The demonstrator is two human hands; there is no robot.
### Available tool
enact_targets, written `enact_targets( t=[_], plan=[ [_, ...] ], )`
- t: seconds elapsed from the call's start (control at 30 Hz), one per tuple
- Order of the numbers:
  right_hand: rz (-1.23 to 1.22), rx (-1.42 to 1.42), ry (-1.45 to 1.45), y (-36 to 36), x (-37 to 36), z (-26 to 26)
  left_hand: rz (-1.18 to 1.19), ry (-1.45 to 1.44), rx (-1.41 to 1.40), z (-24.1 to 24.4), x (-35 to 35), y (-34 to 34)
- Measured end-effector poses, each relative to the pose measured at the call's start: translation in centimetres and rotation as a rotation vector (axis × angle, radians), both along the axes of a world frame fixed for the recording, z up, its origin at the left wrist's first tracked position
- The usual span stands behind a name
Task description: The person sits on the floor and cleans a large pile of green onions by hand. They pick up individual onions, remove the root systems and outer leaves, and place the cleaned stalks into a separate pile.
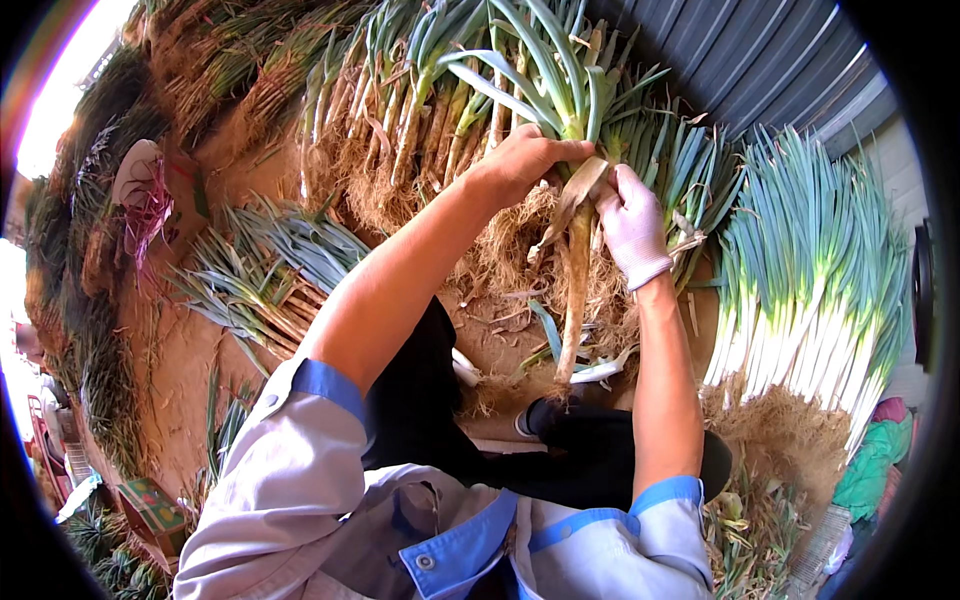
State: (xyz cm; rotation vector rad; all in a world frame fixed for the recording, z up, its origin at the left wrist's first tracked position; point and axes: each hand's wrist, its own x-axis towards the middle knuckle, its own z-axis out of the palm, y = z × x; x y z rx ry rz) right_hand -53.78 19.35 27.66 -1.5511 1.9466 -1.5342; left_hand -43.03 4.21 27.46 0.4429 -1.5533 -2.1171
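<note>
A long leek-like green onion point(576, 285) hangs upright before me, its roots down near my dark trousers and its green leaves fanned out at the top. My bare left hand point(531, 159) grips it just below the leaves. Wearing a pale knit glove, my right hand point(630, 214) pinches a dry, brownish outer leaf point(574, 196) that is partly peeled away from the stalk. The right fingertips are partly hidden behind this leaf. Behind both hands stand unpeeled onions point(397, 127) with brown stalks and tangled roots.
Cleaned onions point(802, 300) with white stalks lean at the right, by a corrugated metal wall point(735, 52). More onions point(277, 277) lie at my left. A carton point(154, 514) stands lower left. Peeled scraps point(757, 525) and a green cloth point(874, 457) lie lower right.
</note>
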Motion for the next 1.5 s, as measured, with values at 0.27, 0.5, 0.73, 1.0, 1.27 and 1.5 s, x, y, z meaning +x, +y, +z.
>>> enact_targets(
  t=[0.27, 0.5, 0.73, 1.0, 1.27, 1.5],
  plan=[
    [0.153, 0.682, 0.613, 7.4, 1.0, -1.8, 0.287, -0.101, -0.074, 0.9, 1.5, -2.7],
    [0.153, 1.182, 0.408, 17.1, -3.1, -12.6, 0.632, -0.199, -0.102, 1.1, 3.3, -4.7],
    [-0.070, 1.191, 0.580, 18.6, -5.1, -15.2, 0.750, -0.220, 0.024, 1.3, 3.3, -4.2],
    [-0.309, 1.231, 0.604, 22.6, -9.2, -14.9, 0.937, -0.135, 0.020, 0.3, 8.3, -7.8],
    [0.009, 0.669, 0.210, 4.4, 4.2, -3.3, 0.838, -0.196, 0.062, 0.1, 6.8, -6.2],
    [0.400, 0.515, -0.568, 4.3, 2.6, -5.1, 0.635, -0.592, -0.292, -1.1, 9.2, -8.3]
  ],
)
